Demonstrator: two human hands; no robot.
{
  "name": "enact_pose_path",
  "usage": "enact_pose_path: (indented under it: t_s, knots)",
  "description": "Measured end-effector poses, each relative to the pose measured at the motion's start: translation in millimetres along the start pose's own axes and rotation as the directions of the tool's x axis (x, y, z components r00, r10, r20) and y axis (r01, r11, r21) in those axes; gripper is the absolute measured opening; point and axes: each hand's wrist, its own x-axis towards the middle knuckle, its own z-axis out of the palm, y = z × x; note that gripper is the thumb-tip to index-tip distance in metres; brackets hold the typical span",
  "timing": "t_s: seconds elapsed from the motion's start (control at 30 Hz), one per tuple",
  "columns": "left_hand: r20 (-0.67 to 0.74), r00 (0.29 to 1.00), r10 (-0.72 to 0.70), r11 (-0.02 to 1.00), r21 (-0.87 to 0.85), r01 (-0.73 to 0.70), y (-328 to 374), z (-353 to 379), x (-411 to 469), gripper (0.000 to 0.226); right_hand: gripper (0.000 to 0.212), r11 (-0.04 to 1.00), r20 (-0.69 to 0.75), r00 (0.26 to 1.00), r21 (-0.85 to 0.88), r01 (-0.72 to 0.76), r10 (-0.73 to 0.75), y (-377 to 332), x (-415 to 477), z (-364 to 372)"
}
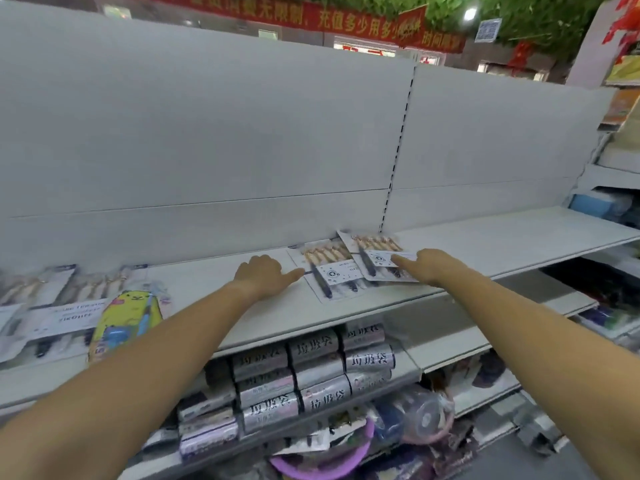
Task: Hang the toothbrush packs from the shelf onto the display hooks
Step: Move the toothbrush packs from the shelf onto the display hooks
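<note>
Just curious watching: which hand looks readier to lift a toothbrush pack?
Probably the right hand: its fingers touch the top pack, which overlaps the other pack beside the left hand.

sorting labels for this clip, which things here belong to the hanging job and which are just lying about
Job: left toothbrush pack, right toothbrush pack, shelf, left hand, right hand, similar packs far left.
Lying about: silver rolls, purple basin.

Bright, even light, seemingly from overhead; wide-angle bending curves the shelf edges, and the frame's borders are soft and smeared.
</note>
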Motion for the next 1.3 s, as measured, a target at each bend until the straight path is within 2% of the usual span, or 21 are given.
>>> enact_pose_path:
  t_s: [0.1, 0.23, 0.33, 0.43, 0.57, 0.63, 0.7, 0.8, 0.97, 1.17, 1.3]
  knots:
    - [0.011, 0.991, -0.135, 0.990, 0.046, 0.134, 30, 5, 8, 0.090, 0.089, 0.999, 0.063, 0.998, -0.026, 0.022, -0.020, 9, 39, -2]
    - [0.082, 0.949, -0.306, 0.951, -0.029, 0.309, 63, 7, 19, 0.096, 0.097, 0.998, 0.169, 0.985, -0.029, 0.048, -0.042, 11, 76, 8]
    - [0.139, 0.911, -0.389, 0.897, -0.169, 0.409, 85, 6, 27, 0.093, 0.103, 0.997, 0.207, 0.975, 0.036, 0.073, -0.079, 9, 87, 6]
    - [0.172, 0.890, -0.423, 0.781, -0.430, 0.454, 92, 6, 42, 0.095, 0.102, 0.993, 0.187, 0.977, 0.075, 0.089, -0.102, 11, 88, 1]
    - [0.197, 0.883, -0.426, 0.500, -0.762, 0.411, 97, 5, 49, 0.086, 0.106, 0.987, 0.209, 0.970, 0.123, 0.102, -0.127, 13, 89, -9]
    - [0.255, 0.892, -0.374, 0.365, -0.843, 0.394, 98, 8, 51, 0.086, 0.096, 0.971, 0.236, 0.965, 0.231, 0.058, -0.114, 20, 90, -18]
    - [0.268, 0.904, -0.333, 0.274, -0.890, 0.365, 100, 12, 52, 0.067, 0.083, 0.954, 0.253, 0.964, 0.300, 0.006, -0.086, 30, 92, -23]
    - [0.222, 0.906, -0.360, 0.235, -0.919, 0.318, 104, 16, 48, 0.042, 0.074, 0.959, 0.295, 0.954, 0.281, -0.032, -0.055, 36, 91, -23]
    - [0.232, 0.903, -0.362, 0.173, -0.935, 0.310, 95, 21, 44, 0.031, 0.093, 0.952, 0.363, 0.927, 0.304, -0.027, -0.090, 24, 80, -25]
    - [0.142, 0.929, -0.341, 0.089, -0.979, 0.182, 88, 23, 35, 0.064, 0.102, 0.921, 0.385, 0.917, 0.384, -0.057, -0.103, 20, 77, -22]
    - [0.095, 0.941, -0.325, 0.049, -0.992, 0.117, 90, 24, 28, 0.073, 0.102, 0.854, 0.372, 0.921, 0.510, -0.102, -0.112, 27, 72, -18]
